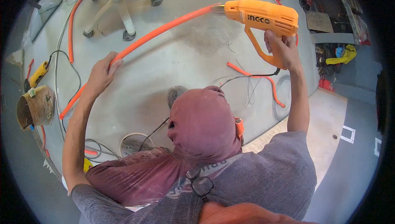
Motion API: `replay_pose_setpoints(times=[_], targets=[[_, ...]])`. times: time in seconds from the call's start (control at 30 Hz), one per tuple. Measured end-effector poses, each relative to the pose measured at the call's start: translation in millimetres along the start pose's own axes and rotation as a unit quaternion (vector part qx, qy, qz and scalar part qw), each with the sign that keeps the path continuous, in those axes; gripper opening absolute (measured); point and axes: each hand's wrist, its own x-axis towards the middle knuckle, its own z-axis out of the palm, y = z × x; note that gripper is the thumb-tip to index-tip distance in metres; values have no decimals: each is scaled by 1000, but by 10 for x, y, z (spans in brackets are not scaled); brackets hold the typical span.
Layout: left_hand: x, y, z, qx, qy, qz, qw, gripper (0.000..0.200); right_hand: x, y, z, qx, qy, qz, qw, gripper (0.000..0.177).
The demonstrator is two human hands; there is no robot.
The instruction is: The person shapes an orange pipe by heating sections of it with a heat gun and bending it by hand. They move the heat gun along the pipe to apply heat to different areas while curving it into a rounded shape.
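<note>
My left hand [101, 72] is closed around a long orange plastic tube [162, 30]. From that grip the tube curves up and to the right, and its lower end hangs below my wrist. My right hand [283, 50] grips the handle of an orange INGCO heat gun [260, 15], held level with its nozzle pointing left. The nozzle meets the tube's upper end, overlapping it in this view. A black power cord [251, 76] runs from the base of the gun's handle down to the left.
A wheeled chair base [117, 12] stands at the back left. On the floor lie another orange tube piece [273, 88], loose wires and cables. At the left are a yellow power tool [39, 74] and a cut container [43, 105]. A cluttered shelf [337, 37] is at the right.
</note>
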Motion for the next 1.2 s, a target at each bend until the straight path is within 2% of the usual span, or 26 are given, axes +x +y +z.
replay_pose_setpoints(times=[0.03,0.1,0.2,0.33,0.4,0.47,0.5,0.6,0.63,0.67,0.73,0.77,0.9,0.97,1.07,1.1,1.13,1.2], targets=[[-3,8,-5,3,2,-1,1000,33,-37,-57,52,-1,0,0,1000,29],[-8,44,-25,1,-1,-9,1000,33,-109,-175,148,-50,4,-12,999,18],[-15,31,-20,-2,-5,-15,1000,33,-187,-254,239,-51,-1,-8,999,25],[-12,-13,-14,3,1,-7,1000,33,-315,-324,405,-82,-12,-39,996,26],[-22,-11,-18,0,3,-5,1000,33,-406,-444,507,-93,-18,-11,995,27],[-25,12,-27,-4,5,-2,1000,33,-437,-483,595,-105,-32,-78,991,27],[-32,27,-29,-5,9,-2,1000,33,-442,-505,627,-167,-36,-146,974,28],[-51,65,-36,-7,6,-9,1000,32,-511,-471,724,-183,-64,-169,966,26],[-48,73,-46,-8,-2,-18,1000,32,-498,-504,811,-213,-36,-254,943,25],[-48,76,-48,-8,0,-16,1000,32,-502,-521,848,-214,-35,-256,942,25],[-59,72,-30,-11,-1,-22,1000,33,-528,-520,886,-190,-116,-194,955,30],[-61,67,-28,-11,-1,-21,1000,33,-539,-464,884,-169,-128,-160,964,31],[-94,-24,-5,-4,21,13,1000,33,-583,-529,857,-161,-128,-159,966,30],[-95,-56,-2,-4,39,39,998,33,-593,-566,791,-177,-67,-160,969,26],[-101,3,-56,-5,2,-12,1000,33,-591,-427,661,-127,-22,-142,981,25],[-101,11,-64,-4,2,-15,1000,33,-604,-433,602,-125,-26,-95,987,22],[-103,15,-64,-3,2,-18,1000,33,-599,-366,528,-125,-26,-94,987,22],[-94,-9,-62,4,-2,-16,1000,32,-564,-220,437,-82,10,-34,996,19]])
